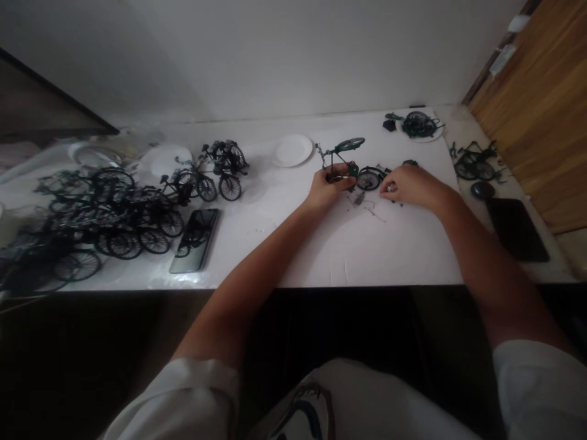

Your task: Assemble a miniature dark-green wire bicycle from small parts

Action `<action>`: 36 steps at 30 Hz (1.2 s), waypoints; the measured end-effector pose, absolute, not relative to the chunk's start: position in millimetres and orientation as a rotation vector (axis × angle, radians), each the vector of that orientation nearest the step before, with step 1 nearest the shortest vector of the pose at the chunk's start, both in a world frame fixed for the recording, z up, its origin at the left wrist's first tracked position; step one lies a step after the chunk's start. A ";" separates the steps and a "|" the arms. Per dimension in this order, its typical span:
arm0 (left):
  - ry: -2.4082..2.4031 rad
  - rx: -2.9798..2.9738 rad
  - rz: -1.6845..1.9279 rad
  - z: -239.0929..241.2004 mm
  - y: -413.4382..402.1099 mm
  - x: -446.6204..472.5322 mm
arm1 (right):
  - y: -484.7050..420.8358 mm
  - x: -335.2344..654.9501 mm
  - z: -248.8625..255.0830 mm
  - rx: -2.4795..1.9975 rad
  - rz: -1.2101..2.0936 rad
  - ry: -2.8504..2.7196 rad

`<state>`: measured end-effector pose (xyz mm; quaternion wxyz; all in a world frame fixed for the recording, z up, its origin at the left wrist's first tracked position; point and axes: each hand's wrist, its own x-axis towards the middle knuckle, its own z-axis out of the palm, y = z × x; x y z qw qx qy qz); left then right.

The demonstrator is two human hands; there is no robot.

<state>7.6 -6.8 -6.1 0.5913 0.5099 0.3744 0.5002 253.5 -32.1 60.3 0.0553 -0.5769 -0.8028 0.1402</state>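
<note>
The held bicycle (351, 145) looks smooth, the phone (194, 241) glossy (mirror-like, in fact), the side panel (536, 116) grained wood.

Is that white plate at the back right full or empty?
Not empty: a pile of dark green bicycle pieces covers most of the white plate, leaving part of its rim showing.

Shirt (389, 400): pale, with loose short sleeves (183, 394) that leave the forearms (268, 266) bare. Front carries a dark, curved print (312, 413).
</note>
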 end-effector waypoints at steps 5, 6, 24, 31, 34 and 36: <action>0.885 1.215 1.162 -4.5 -8.6 7.8 | -37.2 247.7 65.1 -1.801 0.325 -2.500; 0.884 1.221 1.159 -4.4 -9.1 7.9 | -38.5 246.3 65.9 -1.813 0.320 -2.497; 0.871 1.245 1.145 -4.1 -10.1 8.6 | -37.6 239.0 55.0 -1.495 0.550 -2.230; 0.785 1.294 1.059 -0.8 -13.3 6.9 | -39.7 223.2 47.5 -1.224 0.444 -2.060; 0.774 1.304 1.044 -0.1 -13.5 7.2 | -38.1 221.1 43.6 -1.190 0.405 -2.079; 0.774 1.300 1.040 -0.1 -13.4 7.5 | -36.9 221.1 41.2 -1.180 0.400 -2.086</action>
